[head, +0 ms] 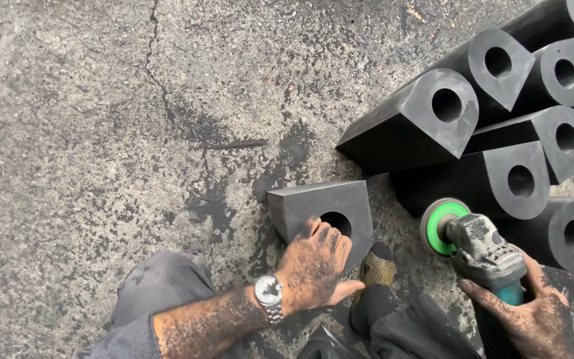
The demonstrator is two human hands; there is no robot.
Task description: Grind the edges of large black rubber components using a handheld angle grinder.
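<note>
A short black rubber block (pixel 313 205) with a round hole lies on the concrete floor (pixel 88 133) in front of me. My left hand (pixel 315 266), dusted black and wearing a wristwatch, rests flat on its near face beside the hole. My right hand (pixel 533 316) grips the body of an angle grinder (pixel 479 246) whose green-backed disc (pixel 441 226) points up and left, a short way right of the block and not touching it.
A pile of several longer black rubber blocks (pixel 499 126) with round holes fills the upper right. My grey trouser knee (pixel 161 286) is at lower left, and my foot in a brown sandal (pixel 379 269) sits between the hands.
</note>
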